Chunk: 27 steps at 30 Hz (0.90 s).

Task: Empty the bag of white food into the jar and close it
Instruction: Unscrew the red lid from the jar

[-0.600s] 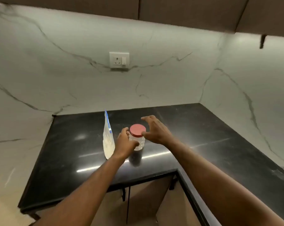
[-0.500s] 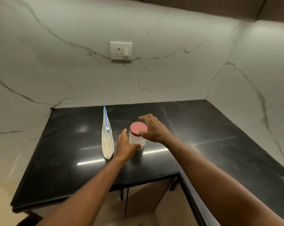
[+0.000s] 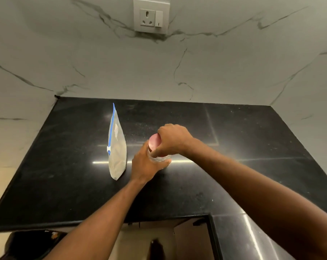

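A clear jar (image 3: 161, 158) with a red lid (image 3: 154, 141) stands on the black countertop (image 3: 65, 166). My left hand (image 3: 146, 165) wraps around the jar's body from the near left. My right hand (image 3: 173, 140) grips the red lid from above and the right, covering most of it. A clear zip bag (image 3: 117, 147) with a blue zipper strip and white food in its lower part stands upright just left of the jar, apart from both hands. The bag's zipper looks closed.
Marble walls enclose the countertop at the back and both sides, with a wall socket (image 3: 151, 15) above. The counter's front edge (image 3: 102, 220) runs below my arms and turns toward me at the right, with cabinet doors beneath.
Both hands have closed in: the left one now holds the jar's body and the right one has come down onto the red lid. The camera has tilted down and moved closer.
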### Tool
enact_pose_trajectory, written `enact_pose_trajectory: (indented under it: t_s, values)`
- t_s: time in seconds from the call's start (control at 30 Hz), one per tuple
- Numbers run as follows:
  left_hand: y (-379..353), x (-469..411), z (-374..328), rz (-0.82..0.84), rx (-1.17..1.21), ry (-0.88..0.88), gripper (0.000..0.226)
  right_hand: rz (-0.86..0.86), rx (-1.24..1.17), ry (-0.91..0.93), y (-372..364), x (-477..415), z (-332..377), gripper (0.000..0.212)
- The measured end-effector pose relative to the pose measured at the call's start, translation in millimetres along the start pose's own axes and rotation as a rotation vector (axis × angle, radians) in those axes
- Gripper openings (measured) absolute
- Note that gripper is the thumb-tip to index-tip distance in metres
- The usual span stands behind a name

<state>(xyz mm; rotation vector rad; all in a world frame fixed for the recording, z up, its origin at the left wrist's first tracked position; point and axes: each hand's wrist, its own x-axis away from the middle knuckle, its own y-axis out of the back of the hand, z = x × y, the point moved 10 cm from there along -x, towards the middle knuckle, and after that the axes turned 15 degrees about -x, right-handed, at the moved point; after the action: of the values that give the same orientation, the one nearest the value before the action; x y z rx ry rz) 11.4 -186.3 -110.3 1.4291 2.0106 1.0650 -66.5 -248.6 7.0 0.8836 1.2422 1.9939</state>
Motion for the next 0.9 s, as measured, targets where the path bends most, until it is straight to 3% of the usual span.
enact_pose_trajectory:
  t_s: [0.07, 0.17, 0.23, 0.33, 0.4, 0.5, 0.6, 0.67, 0.77, 0.8, 0.9]
  values:
    - [-1.5, -6.0, -6.6, 0.049, -0.007, -0.062, 0.088, 0.08, 0.063, 0.09, 3.1, -1.5, 8.0, 0.064]
    - [-13.8, -13.8, -14.9, 0.193, -0.158, -0.154, 0.07, 0.231, 0.273, 0.379, -0.7, 3.5, 32.1, 0.076]
    - [-4.7, -15.9, -13.7, 0.134, -0.136, -0.123, 0.074, 0.282, 0.486, 0.596, -10.7, 15.6, 42.8, 0.084]
    - [8.6, -13.8, -22.8, 0.055, -0.098, -0.215, 0.066, 0.269, 0.853, 0.928, -32.5, 37.6, 43.4, 0.086]
    - [1.2, -14.2, -26.0, 0.138, -0.028, -0.288, 0.066, 0.249, 0.954, 1.152, -37.3, 54.6, 37.6, 0.075]
    - [-2.8, -18.2, -12.2, 0.239, 0.126, -0.234, 0.083, 0.147, 0.993, 1.366, -19.6, 73.1, 23.8, 0.074]
    - [-4.2, -19.0, -7.5, 0.257, 0.188, -0.225, 0.09, 0.139, 0.732, 1.148, 8.9, 61.4, 10.5, 0.074]
    - [-3.0, -19.2, -10.2, 0.252, 0.191, -0.234, 0.091, 0.04, 0.456, 0.81, 32.9, 38.3, -0.6, 0.07]
    - [-8.3, -19.0, -9.2, 0.271, 0.211, -0.253, 0.088, 0.041, 0.212, 0.25, 34.9, 12.4, -29.4, 0.103]
    - [-8.3, -18.3, -8.5, 0.269, 0.211, -0.251, 0.088, 0.059, 0.179, 0.159, 27.2, 10.2, -30.1, 0.107]
    - [-5.3, -19.4, -10.6, 0.211, 0.115, -0.245, 0.09, 0.035, 0.193, 0.108, 5.5, 2.2, -9.6, 0.086]
